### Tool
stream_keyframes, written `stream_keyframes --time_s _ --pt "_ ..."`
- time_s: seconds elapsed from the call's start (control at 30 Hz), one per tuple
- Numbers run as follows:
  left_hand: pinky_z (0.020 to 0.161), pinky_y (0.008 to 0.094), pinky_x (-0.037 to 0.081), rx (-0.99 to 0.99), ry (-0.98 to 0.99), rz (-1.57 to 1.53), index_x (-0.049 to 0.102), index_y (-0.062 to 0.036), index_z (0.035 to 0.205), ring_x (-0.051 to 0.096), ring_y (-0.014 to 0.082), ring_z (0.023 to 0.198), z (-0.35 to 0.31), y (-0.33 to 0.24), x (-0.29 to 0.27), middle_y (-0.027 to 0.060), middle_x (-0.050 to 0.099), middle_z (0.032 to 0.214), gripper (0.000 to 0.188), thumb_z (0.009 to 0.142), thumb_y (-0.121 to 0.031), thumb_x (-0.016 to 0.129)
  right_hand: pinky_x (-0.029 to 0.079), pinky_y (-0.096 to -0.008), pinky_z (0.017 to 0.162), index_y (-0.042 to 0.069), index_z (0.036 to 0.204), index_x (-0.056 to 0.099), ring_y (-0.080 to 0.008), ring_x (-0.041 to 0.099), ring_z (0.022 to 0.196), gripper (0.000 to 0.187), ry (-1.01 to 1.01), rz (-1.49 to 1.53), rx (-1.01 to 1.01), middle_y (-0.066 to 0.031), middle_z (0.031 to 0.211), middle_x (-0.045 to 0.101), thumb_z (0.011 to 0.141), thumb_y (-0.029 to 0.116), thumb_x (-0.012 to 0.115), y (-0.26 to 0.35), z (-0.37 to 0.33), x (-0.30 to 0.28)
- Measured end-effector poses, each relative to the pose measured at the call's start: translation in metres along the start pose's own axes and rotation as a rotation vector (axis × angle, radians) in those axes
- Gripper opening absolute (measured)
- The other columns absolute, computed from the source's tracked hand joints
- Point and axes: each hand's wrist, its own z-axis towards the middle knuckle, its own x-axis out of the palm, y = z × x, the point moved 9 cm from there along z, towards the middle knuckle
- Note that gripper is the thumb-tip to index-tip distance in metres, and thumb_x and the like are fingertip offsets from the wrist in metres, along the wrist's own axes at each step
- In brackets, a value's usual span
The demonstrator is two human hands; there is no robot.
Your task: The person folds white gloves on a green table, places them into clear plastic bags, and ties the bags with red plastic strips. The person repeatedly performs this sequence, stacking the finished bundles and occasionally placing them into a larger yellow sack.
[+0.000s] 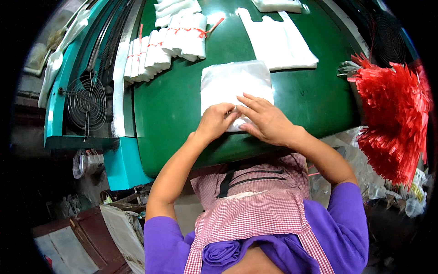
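Observation:
A folded stack of white plastic bags point(237, 80) lies on the green belt in front of me. My left hand point(215, 121) is at its near left part, thumb and fingers pinched together on the plastic. From the right, my right hand point(268, 119) rests over the near right part, its fingers stretched out and apart. The fingertips of both hands almost meet, and they hide the near part of the stack.
The green belt point(169, 118) carries rolled white bag bundles point(182, 36) tied with red strips at the far left. Flat white T-shirt bags point(280, 43) lie at the far right. A bunch of red plastic strips point(392, 114) hangs at the right edge. A round fan guard point(86, 102) is at left.

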Motion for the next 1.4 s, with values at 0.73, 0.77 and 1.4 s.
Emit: stream_keyframes --time_s 0.73,0.77,1.4 --pt "0.103 0.0471 0.037 0.405 0.335 0.223 0.062 -0.0076 0.099 0.046 0.0359 0.124 -0.062 -0.04 0.003 0.0089 0.057 0.125 0.031 0.068 -0.002 0.066 0.044 -0.0365 0.1 0.005 0.127 0.052 -0.0247 0.057 0.112 0.045 -0.12 1.541 0.607 -0.0117 0.128 0.054 0.084 -0.006 0.054 -0.061 -0.043 0.041" --pt "0.1 0.0463 0.038 0.329 0.386 0.231 0.062 -0.0083 0.097 0.049 0.0346 0.118 -0.06 -0.033 0.005 0.0083 0.058 0.12 0.029 0.068 -0.004 0.066 0.043 -0.036 0.101 0.006 0.126 0.054 -0.0251 0.056 0.114 0.047 -0.062 1.275 0.504 -0.011 0.131 0.053 0.081 -0.009 0.054 -0.05 -0.045 0.032" --pt "0.102 0.059 0.03 0.208 0.25 0.403 0.059 -0.0061 0.11 0.038 0.0433 0.129 -0.039 -0.052 0.023 0.0116 0.049 0.137 0.042 0.069 -0.006 0.07 0.043 -0.0458 0.095 -0.006 0.107 0.059 -0.0451 0.053 0.11 0.053 0.295 0.16 0.175 -0.0324 0.128 0.047 0.079 0.039 0.063 -0.006 -0.04 0.011"
